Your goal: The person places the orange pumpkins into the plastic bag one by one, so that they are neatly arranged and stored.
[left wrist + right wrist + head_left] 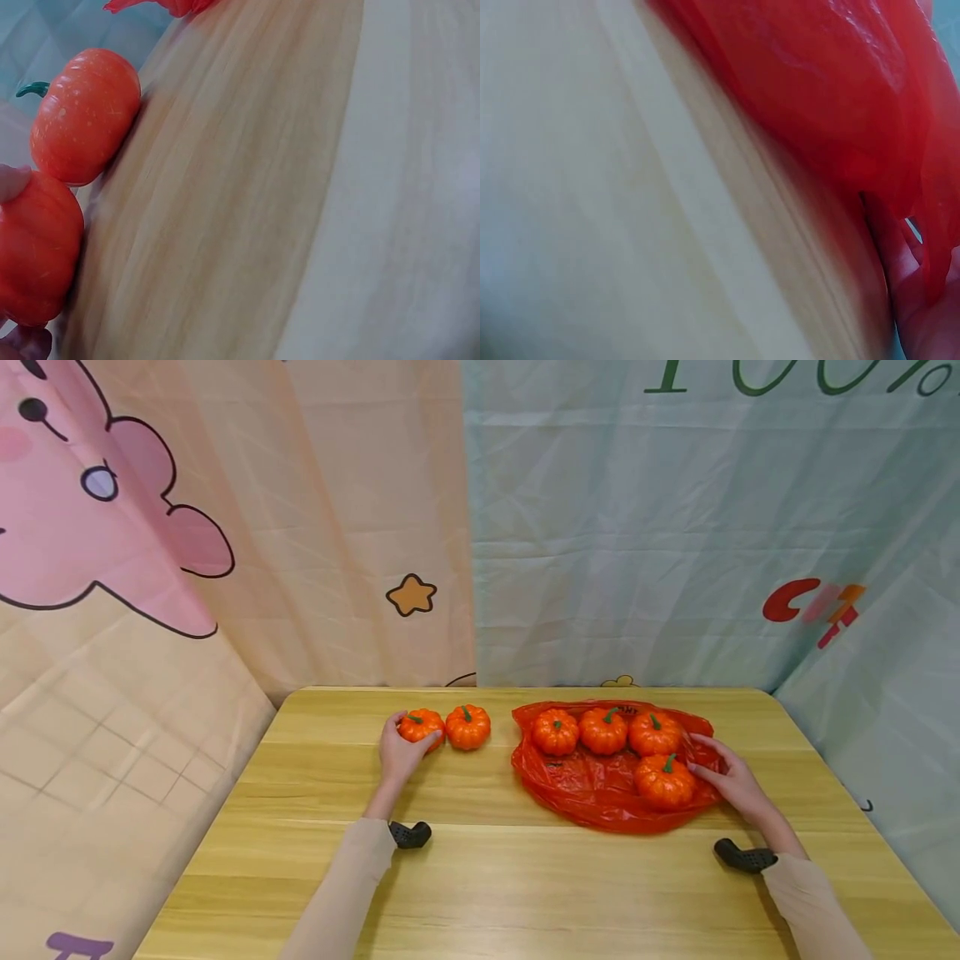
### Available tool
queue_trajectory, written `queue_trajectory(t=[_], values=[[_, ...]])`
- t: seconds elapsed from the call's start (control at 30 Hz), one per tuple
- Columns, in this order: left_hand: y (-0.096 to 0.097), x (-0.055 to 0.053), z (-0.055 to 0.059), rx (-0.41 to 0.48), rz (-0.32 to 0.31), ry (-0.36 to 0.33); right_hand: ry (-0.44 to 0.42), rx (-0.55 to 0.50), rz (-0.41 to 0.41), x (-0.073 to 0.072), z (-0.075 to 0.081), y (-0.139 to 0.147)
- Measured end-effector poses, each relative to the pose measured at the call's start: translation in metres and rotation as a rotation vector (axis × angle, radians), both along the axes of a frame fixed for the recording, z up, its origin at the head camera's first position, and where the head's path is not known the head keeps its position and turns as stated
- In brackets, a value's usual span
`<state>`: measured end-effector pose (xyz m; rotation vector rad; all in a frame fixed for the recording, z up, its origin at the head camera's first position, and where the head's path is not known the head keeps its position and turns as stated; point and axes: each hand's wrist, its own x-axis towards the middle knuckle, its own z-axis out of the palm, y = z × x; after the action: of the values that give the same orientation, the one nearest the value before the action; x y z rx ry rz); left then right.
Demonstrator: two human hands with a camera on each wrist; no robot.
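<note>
My left hand [401,752] grips a small orange pumpkin [422,728] with a green stem, thumb on its near side and fingers behind it. In the left wrist view, this pumpkin [37,247] is at the left edge, against a second pumpkin [86,116]. That second pumpkin [468,727] stands just to its right in the head view. At the right end of a spread red plastic bag [577,793], my right hand [733,777] holds the bag's edge between thumb and fingers. Draped red plastic [817,90] partly hides those fingers in the right wrist view.
Several more pumpkins [603,731] sit on the bag, three along the back and one nearer the front right. All of it stands on a wood-grain table [525,893]. A printed curtain [600,568] hangs behind the table and along its sides.
</note>
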<state>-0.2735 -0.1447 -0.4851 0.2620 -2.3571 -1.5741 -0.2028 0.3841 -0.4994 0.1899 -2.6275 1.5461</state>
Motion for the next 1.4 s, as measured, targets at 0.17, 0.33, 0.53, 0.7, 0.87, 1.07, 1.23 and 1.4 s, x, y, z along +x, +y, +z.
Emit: queue_trajectory(t=[0.17, 0.33, 0.53, 0.7, 0.87, 1.07, 1.23, 1.4], values=[[-0.001, 0.003, 0.000, -0.010, 0.003, 0.015, -0.002, -0.008, 0.001, 0.000, 0.000, 0.000], [-0.004, 0.002, 0.000, 0.005, -0.008, -0.013, -0.005, -0.023, 0.007, 0.000, 0.000, 0.000], [-0.005, 0.006, 0.001, -0.008, -0.002, -0.029, -0.026, -0.031, -0.001, 0.000, -0.001, 0.000], [-0.003, 0.013, 0.003, -0.005, 0.002, -0.021, -0.023, -0.008, -0.003, -0.001, 0.000, 0.001], [-0.001, 0.017, 0.004, -0.007, 0.009, -0.026, -0.017, -0.012, 0.006, -0.001, -0.002, 0.002], [0.002, 0.021, 0.004, -0.003, 0.016, -0.011, -0.004, -0.007, 0.003, 0.000, -0.004, 0.003], [0.004, 0.022, -0.001, -0.004, 0.044, 0.010, -0.003, -0.012, 0.003, 0.000, -0.003, 0.002], [0.005, 0.022, -0.004, 0.007, 0.069, 0.025, -0.014, 0.003, -0.008, 0.000, -0.001, 0.001]])
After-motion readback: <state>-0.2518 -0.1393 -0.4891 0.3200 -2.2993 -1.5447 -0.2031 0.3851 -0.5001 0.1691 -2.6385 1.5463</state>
